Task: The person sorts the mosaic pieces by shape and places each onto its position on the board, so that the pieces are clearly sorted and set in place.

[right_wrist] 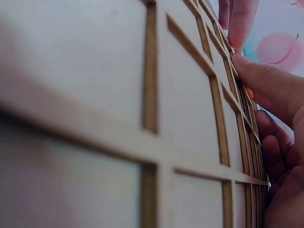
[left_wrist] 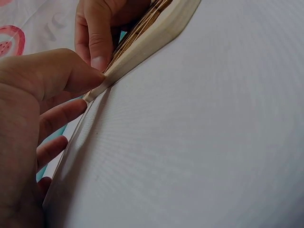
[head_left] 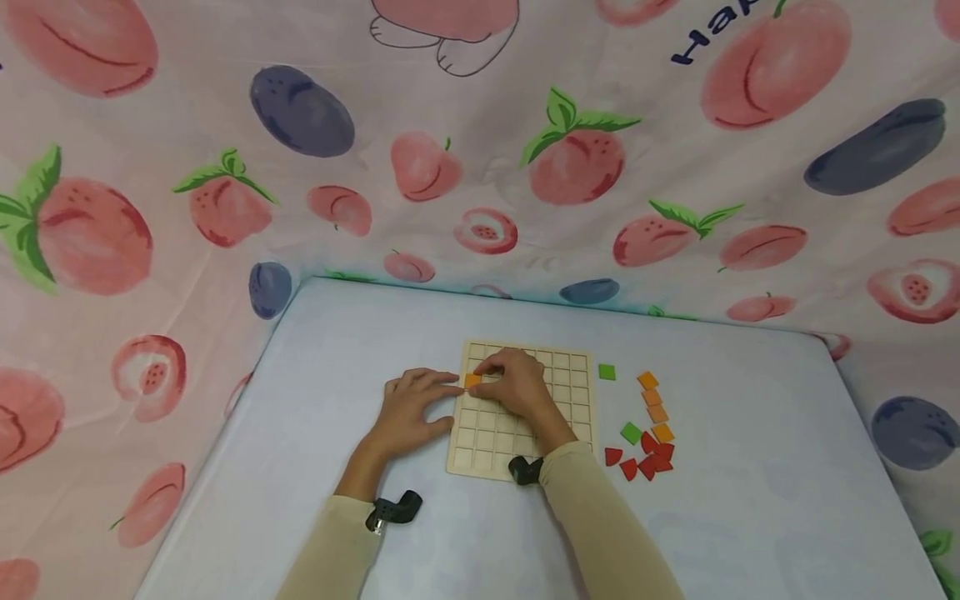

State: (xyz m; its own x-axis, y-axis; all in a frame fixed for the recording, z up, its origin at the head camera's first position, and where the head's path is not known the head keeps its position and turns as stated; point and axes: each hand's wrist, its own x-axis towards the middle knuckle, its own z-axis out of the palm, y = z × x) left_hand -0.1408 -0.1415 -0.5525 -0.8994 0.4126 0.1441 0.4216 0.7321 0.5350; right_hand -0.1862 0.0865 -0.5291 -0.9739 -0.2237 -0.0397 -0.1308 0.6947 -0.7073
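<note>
Wooden grid board (head_left: 480, 437) lies flat on the white tabletop (head_left: 757, 517), with 1 orange square tile (head_left: 472, 380) at its left column of cells, toward the far edge. Right hand (head_left: 517, 385) reaches across the board and pinches that tile between thumb and forefinger; whether the tile sits fully down in its cell, I cannot tell. Left hand (head_left: 408, 412) has its fingers spread and extended at the board's left side, the forefinger's tip just beside the tile; in the left wrist view, its thumb touches the board's edge.

Right of the board, 4 loose orange tiles (head_left: 657, 413) run in a slanting line. Of 2 green square tiles, the far green tile (head_left: 607, 372) lies just beside the board and the near green tile (head_left: 631, 432) beside the line's lower end. Red quarter-circle pieces (head_left: 628, 469) lie nearest the person, some overlapping. Fruit-print cloth (head_left: 487, 167) hangs behind.
</note>
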